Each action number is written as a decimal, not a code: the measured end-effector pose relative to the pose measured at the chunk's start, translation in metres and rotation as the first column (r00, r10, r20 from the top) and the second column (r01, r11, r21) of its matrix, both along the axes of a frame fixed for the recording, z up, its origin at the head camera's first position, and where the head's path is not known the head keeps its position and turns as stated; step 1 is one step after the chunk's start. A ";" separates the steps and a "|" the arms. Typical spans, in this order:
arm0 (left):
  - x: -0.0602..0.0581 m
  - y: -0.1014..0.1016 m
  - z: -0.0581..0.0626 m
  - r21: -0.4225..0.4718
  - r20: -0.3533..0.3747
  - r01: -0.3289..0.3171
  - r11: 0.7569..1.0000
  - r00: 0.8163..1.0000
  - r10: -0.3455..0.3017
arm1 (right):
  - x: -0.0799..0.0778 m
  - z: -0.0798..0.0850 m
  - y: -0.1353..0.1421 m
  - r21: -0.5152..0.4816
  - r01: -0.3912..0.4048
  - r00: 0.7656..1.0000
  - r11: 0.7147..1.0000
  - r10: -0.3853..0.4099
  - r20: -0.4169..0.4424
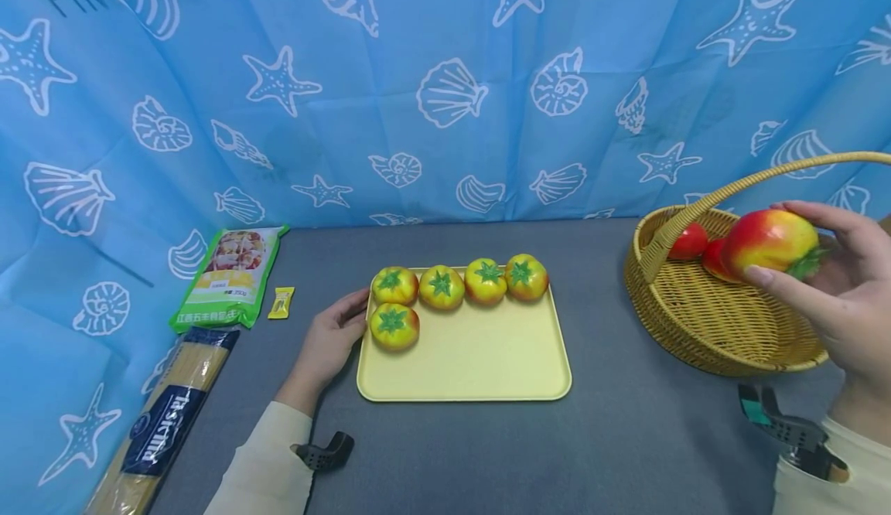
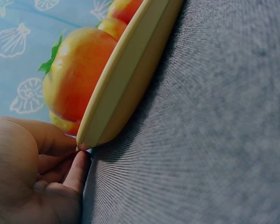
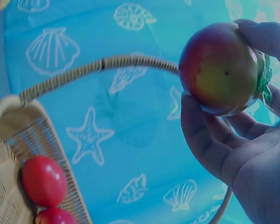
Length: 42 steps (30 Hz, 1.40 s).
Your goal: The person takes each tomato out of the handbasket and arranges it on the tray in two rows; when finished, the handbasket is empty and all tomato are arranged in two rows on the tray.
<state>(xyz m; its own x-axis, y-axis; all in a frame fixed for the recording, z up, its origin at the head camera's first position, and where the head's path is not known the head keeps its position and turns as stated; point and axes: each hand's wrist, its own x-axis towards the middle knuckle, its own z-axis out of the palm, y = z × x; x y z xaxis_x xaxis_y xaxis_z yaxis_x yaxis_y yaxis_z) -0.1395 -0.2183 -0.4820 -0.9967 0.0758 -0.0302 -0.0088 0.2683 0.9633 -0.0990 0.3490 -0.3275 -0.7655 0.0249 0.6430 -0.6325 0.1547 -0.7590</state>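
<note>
My right hand [image 1: 859, 275] grips a red-and-yellow toy tomato [image 1: 769, 243] with a green leafy top, raised over the right part of the wicker basket [image 1: 643, 298]. In the right wrist view, thumb and fingers curl about this tomato [image 3: 219, 70]. At the left, my left hand [image 1: 337, 333] pinches the edge of a pale yellow tray [image 1: 473, 360]; the left wrist view has its thumb and fingers meeting at the tray's rim [image 2: 126, 79]. Several similar tomatoes [image 1: 442, 287] line the tray's back edge, and one more tomato [image 1: 394, 326] sits in front of the leftmost.
Red tomatoes [image 1: 689, 242] lie at the back inside the basket, whose arched handle [image 1: 766, 173] rises above it. Left of the tray are a small yellow packet [image 1: 281, 303], a green food bag [image 1: 233, 275] and a pack of spaghetti [image 1: 167, 422]. A blue curtain [image 1: 390, 113] hangs behind.
</note>
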 end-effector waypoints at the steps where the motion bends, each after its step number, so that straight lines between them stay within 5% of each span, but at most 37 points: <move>1: 0.000 0.000 -0.001 0.001 -0.007 0.003 1.000 1.000 -0.003 | 0.001 0.001 -0.003 -0.031 -0.024 1.000 0.999 0.024 -0.003; 7: -0.001 -0.001 -0.001 0.000 -0.025 0.006 1.000 1.000 -0.006 | 0.006 0.013 -0.026 -0.127 -0.116 0.993 0.985 0.120 0.023; 15: -0.001 0.000 -0.001 -0.011 -0.012 0.004 1.000 1.000 -0.004 | 0.004 0.014 -0.053 0.008 -0.294 0.954 0.956 0.293 0.065; 23: -0.001 0.000 0.000 -0.014 0.006 -0.001 1.000 1.000 0.001 | -0.001 0.005 -0.086 0.339 -0.183 0.983 0.923 0.166 0.080; 33: 0.000 0.000 0.002 -0.016 0.008 -0.001 1.000 1.000 0.001 | -0.011 -0.020 -0.130 0.409 -0.254 0.966 0.876 0.211 0.148; 42: 0.000 0.000 0.001 -0.013 0.006 0.003 1.000 1.000 -0.002 | -0.022 -0.058 -0.170 0.468 -0.356 0.934 0.809 0.289 0.211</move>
